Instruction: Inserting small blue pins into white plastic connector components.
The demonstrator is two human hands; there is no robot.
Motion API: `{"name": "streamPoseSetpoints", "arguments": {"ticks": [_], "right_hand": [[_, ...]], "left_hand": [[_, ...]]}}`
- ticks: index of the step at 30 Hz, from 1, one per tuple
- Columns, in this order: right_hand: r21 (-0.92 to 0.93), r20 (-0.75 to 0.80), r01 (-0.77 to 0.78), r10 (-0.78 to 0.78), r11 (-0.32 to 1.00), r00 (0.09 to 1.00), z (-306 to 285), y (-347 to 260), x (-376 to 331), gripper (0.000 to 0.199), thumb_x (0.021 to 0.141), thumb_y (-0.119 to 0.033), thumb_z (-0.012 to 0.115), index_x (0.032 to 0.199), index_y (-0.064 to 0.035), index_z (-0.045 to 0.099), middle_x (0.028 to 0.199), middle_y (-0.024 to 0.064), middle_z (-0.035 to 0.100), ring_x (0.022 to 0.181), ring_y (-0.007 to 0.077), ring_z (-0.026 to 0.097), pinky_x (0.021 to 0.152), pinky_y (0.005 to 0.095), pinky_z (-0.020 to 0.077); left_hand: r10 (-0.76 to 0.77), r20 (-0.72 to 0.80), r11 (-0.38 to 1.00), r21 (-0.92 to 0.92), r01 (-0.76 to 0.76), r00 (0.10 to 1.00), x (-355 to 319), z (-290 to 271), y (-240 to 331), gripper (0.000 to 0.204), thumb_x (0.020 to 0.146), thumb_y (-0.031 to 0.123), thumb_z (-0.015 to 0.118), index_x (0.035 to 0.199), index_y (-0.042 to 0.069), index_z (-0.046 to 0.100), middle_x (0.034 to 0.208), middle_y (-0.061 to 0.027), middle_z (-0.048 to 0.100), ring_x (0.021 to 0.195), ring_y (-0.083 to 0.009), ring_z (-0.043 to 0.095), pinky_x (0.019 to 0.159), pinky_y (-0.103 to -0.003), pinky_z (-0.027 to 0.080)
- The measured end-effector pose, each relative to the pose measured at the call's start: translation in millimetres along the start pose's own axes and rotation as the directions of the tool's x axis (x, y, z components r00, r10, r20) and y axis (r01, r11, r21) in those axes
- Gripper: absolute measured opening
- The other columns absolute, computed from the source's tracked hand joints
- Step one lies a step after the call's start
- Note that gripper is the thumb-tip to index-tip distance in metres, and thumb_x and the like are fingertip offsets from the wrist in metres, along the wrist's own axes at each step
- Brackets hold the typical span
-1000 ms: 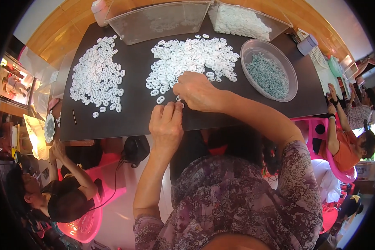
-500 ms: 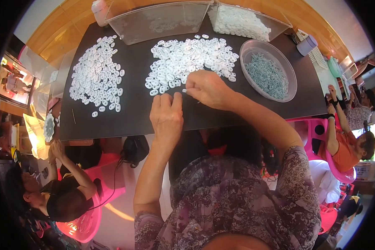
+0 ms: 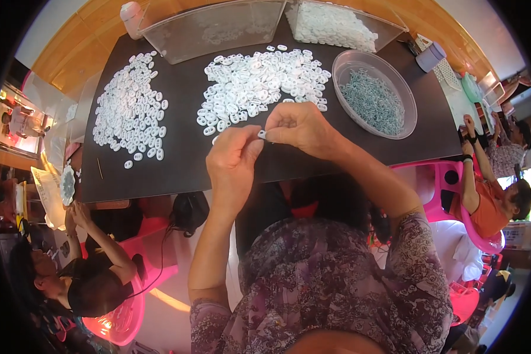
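both hands meet over the near edge of the black rectangular table top [image 3: 183, 135]. the left hand [image 3: 231, 168] has its fingers curled in, thumb and forefinger tips pinched up toward the right hand [image 3: 298, 125], and between the two sits a small white plastic ring piece [image 3: 262, 134], nipped tight at the fingertips; which hand carries most of the hold i cannot tell. the piece hangs just above the table, right in front of the big central heap of white plastic rings [image 3: 259, 82]. off to the left lies a second spread of white rings [image 3: 130, 112], well apart from the hands. to the right, a round clear plastic bowl [image 3: 343, 62] holds a mass of small grey-green metal bits [image 3: 373, 101]. at the far edge stand two clear plastic trays, one nearly bare [image 3: 215, 26], one piled with white pieces [image 3: 333, 22]. other people sit on pink plastic chairs at both sides, one at lower left [image 3: 88, 277], one at right [image 3: 492, 200].
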State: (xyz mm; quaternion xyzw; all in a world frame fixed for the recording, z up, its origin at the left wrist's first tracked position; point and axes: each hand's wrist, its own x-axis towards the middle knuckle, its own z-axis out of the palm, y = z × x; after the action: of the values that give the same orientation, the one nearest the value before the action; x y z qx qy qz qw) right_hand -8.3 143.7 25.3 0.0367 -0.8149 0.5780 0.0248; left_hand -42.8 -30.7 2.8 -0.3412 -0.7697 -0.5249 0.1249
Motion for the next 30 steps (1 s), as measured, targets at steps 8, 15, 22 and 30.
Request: {"name": "streamPoseSetpoints", "arguments": {"ticks": [8, 15, 22, 30], "right_hand": [[0.282, 0.1, -0.221, 0.2, 0.934, 0.975, 10, -12, -9, 0.012, 0.08, -0.007, 0.063, 0.085, 0.0032, 0.061, 0.077, 0.005, 0.063, 0.07, 0.008, 0.056, 0.063, 0.0218, 0.0452], [0.217, 0.072, -0.112, 0.098, 0.97, 0.993, 19, -10, -13, 0.012, 0.082, -0.005, 0.059, 0.089, 0.0044, 0.06, 0.082, 0.0064, 0.062, 0.073, 0.0093, 0.057, 0.066, 0.023, 0.0465], [0.228, 0.023, -0.133, 0.131, 0.965, 0.991, 32, -15, -25, 0.01, 0.083, -0.002, 0.055, 0.088, 0.0059, 0.057, 0.081, 0.0076, 0.062, 0.075, 0.0106, 0.058, 0.068, 0.0246, 0.0476], [0.259, -0.018, -0.173, 0.184, 0.95, 0.983, 35, -15, -35, 0.009, 0.083, -0.004, 0.056, 0.087, 0.0045, 0.057, 0.079, 0.0061, 0.061, 0.074, 0.0087, 0.057, 0.067, 0.0233, 0.0468]], "left_hand": [[-0.556, 0.227, 0.483, -0.694, 0.534, 0.799, -11, -3, 6, 0.009, 0.081, 0.003, 0.064, 0.088, -0.003, 0.062, 0.077, -0.0035, 0.062, 0.064, -0.0079, 0.052, 0.059, -0.019, 0.041], [-0.587, 0.262, 0.444, -0.686, 0.576, 0.766, -14, -8, 13, 0.007, 0.084, 0.007, 0.061, 0.085, 0.0, 0.06, 0.074, -0.0036, 0.061, 0.061, -0.0069, 0.051, 0.054, -0.017, 0.036], [-0.609, 0.337, 0.259, -0.771, 0.581, 0.718, -23, -6, 14, 0.01, 0.086, 0.008, 0.06, 0.088, -0.001, 0.057, 0.073, -0.0063, 0.06, 0.056, -0.0086, 0.051, 0.049, -0.02, 0.038], [-0.616, 0.3, 0.244, -0.806, 0.54, 0.728, -29, -2, 17, 0.007, 0.084, 0.003, 0.06, 0.086, -0.004, 0.057, 0.073, -0.0099, 0.061, 0.054, -0.0113, 0.052, 0.048, -0.021, 0.039]]}}
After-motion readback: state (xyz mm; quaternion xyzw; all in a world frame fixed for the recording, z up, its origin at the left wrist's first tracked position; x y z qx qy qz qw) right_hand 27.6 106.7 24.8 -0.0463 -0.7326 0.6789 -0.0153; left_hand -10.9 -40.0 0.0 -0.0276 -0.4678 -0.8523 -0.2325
